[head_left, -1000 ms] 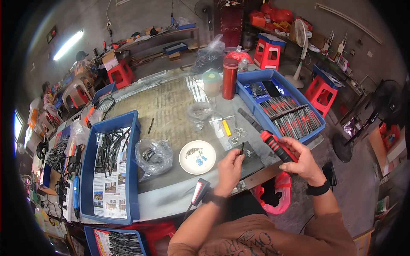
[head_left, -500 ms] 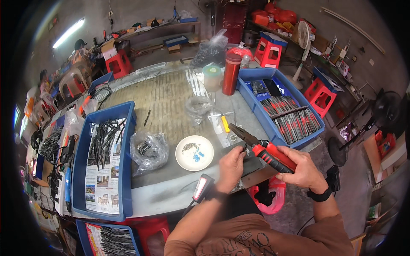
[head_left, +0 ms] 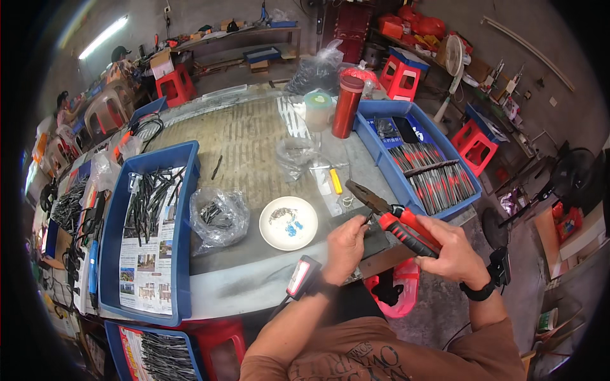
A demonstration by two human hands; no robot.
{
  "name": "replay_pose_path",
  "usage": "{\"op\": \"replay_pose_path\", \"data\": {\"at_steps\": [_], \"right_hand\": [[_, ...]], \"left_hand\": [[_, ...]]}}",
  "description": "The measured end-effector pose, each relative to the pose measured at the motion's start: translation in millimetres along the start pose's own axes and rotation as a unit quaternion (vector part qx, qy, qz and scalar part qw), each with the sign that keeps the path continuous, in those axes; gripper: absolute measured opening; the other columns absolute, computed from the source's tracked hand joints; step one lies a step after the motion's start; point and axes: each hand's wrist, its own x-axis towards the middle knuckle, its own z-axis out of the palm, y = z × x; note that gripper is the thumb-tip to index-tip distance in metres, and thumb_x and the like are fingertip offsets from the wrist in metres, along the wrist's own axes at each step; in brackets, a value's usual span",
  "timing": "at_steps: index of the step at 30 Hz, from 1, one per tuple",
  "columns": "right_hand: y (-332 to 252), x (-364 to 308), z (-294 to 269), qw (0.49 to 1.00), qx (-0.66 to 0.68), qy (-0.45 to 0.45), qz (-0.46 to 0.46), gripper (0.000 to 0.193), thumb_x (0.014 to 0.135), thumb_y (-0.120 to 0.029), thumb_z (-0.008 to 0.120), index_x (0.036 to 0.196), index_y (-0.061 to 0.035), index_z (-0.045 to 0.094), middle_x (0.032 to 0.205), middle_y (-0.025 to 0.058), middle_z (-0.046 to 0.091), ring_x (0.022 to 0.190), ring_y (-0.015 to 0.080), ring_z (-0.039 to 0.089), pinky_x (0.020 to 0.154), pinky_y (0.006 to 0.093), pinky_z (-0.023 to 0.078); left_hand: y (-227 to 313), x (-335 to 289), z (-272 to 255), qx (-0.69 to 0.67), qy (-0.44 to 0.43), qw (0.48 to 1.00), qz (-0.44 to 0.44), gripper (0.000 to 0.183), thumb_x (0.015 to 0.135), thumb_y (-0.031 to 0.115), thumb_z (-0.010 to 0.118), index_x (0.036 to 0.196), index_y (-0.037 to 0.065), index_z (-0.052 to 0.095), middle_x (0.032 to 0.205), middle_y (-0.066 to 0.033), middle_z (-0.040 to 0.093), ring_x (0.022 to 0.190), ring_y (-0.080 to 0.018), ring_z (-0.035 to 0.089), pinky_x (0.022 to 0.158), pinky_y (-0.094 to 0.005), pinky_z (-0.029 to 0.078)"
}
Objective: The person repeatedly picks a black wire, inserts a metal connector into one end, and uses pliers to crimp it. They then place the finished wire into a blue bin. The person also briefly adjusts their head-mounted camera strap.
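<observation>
In my right hand [head_left: 452, 249] is a pair of pliers [head_left: 406, 230] with red and black handles, my fingers wrapped round the grips. The dark metal jaws point up and to the left, above the table's front edge. My left hand [head_left: 346, 246] is closed just below the jaws, thumb and fingers pinched on a small dark thing too small to make out. To its left stands a white dish [head_left: 265, 237] with small dark metal bits and blue pieces. Beyond my hands lies a yellow-handled tool [head_left: 335, 181].
A blue tray [head_left: 185, 254] at the left holds black strips on newspaper; beside it is a clear bag [head_left: 230, 235] of dark parts. Another blue tray [head_left: 467, 198] at the right holds rows of red and black pieces. A red tumbler [head_left: 347, 108] stands behind. Two people sit far left.
The whole view has shifted slightly. My hands and the pliers keep nearly the same pose, with the right hand still round the handles and the left still pinched.
</observation>
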Motion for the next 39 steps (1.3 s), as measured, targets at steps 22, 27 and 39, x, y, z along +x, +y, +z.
{"op": "replay_pose_path", "data": {"at_steps": [22, 27, 39], "right_hand": [[-6, -4, -2, 0.996, 0.005, 0.085, -0.003, 0.062, 0.058, -0.011, 0.069, 0.115, 0.0045, 0.050, 0.106, 0.0221, 0.057, 0.095, 0.0328, 0.059, 0.082, 0.0348, 0.047], [5, -1, 11, 0.998, 0.027, 0.042, 0.023, 0.061, 0.060, -0.011, 0.068, 0.116, 0.0032, 0.050, 0.106, 0.0217, 0.058, 0.096, 0.0332, 0.058, 0.082, 0.0342, 0.046], [73, 11, 79, 0.978, 0.024, 0.082, 0.188, 0.064, 0.061, -0.021, 0.067, 0.115, 0.0077, 0.048, 0.105, 0.0251, 0.058, 0.099, 0.0352, 0.057, 0.084, 0.0365, 0.044]], "left_hand": [[-1, -1, 0, -0.013, 0.002, 1.000, 0.003, 0.017, 0.073, -0.002, 0.063, 0.089, 0.001, 0.059, 0.080, -0.0174, 0.062, 0.071, -0.0331, 0.061, 0.061, -0.0365, 0.049], [-1, 0, -1, -0.007, 0.010, 1.000, 0.010, 0.016, 0.074, -0.002, 0.062, 0.089, 0.001, 0.059, 0.080, -0.0175, 0.062, 0.071, -0.0329, 0.061, 0.061, -0.0362, 0.048], [10, -4, -23, -0.047, -0.009, 0.985, -0.166, 0.016, 0.079, 0.004, 0.060, 0.093, -0.002, 0.061, 0.074, -0.0074, 0.063, 0.069, -0.0071, 0.055, 0.063, -0.0230, 0.046]]}}
